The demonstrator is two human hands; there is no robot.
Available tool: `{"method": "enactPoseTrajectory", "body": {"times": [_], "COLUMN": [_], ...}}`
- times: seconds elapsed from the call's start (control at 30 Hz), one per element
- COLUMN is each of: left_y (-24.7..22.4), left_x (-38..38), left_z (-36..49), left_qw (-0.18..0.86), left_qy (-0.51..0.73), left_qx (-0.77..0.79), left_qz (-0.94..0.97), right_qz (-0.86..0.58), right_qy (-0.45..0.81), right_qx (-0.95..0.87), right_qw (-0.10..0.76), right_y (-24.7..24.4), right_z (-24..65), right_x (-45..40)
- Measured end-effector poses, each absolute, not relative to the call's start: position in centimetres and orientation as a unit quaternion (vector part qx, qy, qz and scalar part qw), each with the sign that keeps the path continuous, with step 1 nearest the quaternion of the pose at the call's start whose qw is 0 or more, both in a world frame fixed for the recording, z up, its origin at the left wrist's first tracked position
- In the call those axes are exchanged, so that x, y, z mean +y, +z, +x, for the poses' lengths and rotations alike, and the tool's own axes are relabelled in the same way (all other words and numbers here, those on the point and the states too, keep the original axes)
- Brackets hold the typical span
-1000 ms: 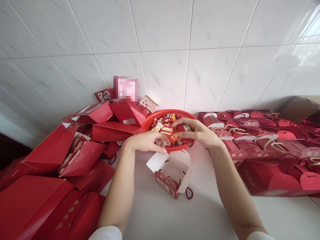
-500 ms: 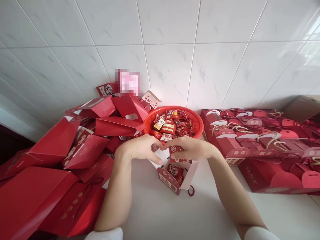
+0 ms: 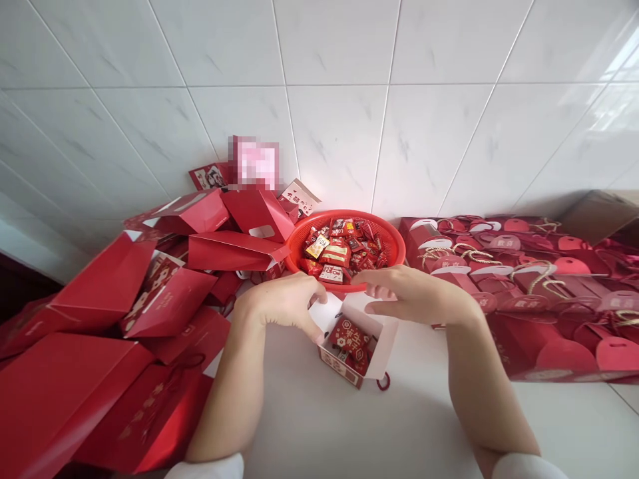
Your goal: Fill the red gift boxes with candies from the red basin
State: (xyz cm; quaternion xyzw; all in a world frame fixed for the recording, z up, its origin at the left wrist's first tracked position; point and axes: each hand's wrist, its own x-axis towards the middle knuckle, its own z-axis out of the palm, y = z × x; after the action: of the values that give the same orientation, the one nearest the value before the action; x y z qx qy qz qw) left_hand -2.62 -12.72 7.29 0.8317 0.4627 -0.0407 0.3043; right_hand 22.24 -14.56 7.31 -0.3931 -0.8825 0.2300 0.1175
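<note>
A small red gift box (image 3: 344,374) stands with its top flaps spread and pale insides showing. A red packet with pale characters (image 3: 351,334) lies in it, over other red wrapped pieces. At the box's left side, my left hand (image 3: 289,303) spans a flap, thumb on the near corner and fingertips at the far corner. My right hand (image 3: 417,296) hovers over the back right of the box with its fingers apart and nothing in them. Just behind both hands is a red plastic basket (image 3: 402,249) of wrapped sweets (image 3: 339,253).
Folded-out red boxes (image 3: 100,286) are heaped at the left. Rows of closed red gift boxes with cord handles (image 3: 529,283) fill the right side. A brown carton (image 3: 596,216) stands behind them, and a tiled wall (image 3: 339,146) rises at the back.
My right hand has let go of the red packet, which now lies in the gift box, and has moved right. The left hand has barely moved.
</note>
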Motion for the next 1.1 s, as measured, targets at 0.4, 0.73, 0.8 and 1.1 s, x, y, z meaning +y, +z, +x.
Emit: {"method": "enactPoseTrajectory", "body": {"times": [0.4,0.73,0.8,1.1], "left_y": [8.1,7.8,7.8,7.8], "left_x": [-14.6,-15.7,-15.6,-14.4], "left_z": [0.4,2.8,2.7,0.7], "left_qw": [0.272,0.367,0.355,0.371], "left_qy": [-0.065,-0.13,-0.134,-0.101], "left_qx": [0.361,0.337,0.347,0.386], "left_qz": [0.89,0.857,0.858,0.839], "right_qz": [-0.365,-0.351,-0.377,-0.491], "right_qy": [0.4,0.447,0.43,0.323], "right_qx": [-0.834,-0.797,-0.79,-0.721], "right_qw": [0.103,0.206,0.222,0.366], "right_y": [5.7,1.4,0.4,-1.7], "right_z": [26.8,24.2,23.7,22.8], "right_x": [-17.8,-18.5,-18.7,-19.5]}}
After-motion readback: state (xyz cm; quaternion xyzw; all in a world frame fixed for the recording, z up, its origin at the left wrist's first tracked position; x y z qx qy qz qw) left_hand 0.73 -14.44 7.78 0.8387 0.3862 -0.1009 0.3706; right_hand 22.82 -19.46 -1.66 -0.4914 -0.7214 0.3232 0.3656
